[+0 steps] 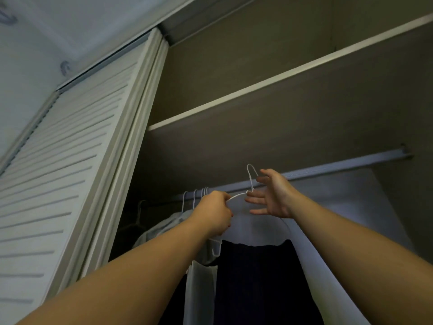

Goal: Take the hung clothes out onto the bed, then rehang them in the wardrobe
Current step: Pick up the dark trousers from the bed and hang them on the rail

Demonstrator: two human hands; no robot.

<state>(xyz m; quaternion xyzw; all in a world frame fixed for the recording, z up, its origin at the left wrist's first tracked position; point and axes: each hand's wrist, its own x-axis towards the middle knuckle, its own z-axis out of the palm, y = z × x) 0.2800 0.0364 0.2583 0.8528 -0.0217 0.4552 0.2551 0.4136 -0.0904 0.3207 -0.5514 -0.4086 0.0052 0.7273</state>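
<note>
Left hand [216, 208] clamped on hanger [236, 197] arm; right hand [273, 195] fingers apart beside hook. Recommend: steady hook, tip it squarely over rail [339, 166], then release.

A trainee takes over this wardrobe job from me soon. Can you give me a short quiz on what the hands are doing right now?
1. True or false: the left hand grips the white hanger by its shoulder.
2. Which of the hands has spread fingers and holds nothing? A) left hand B) right hand C) neither
3. Fill in: the other hangers on the rail hang to the ___ of the held one.

Key: 1 true; 2 B; 3 left.
</note>
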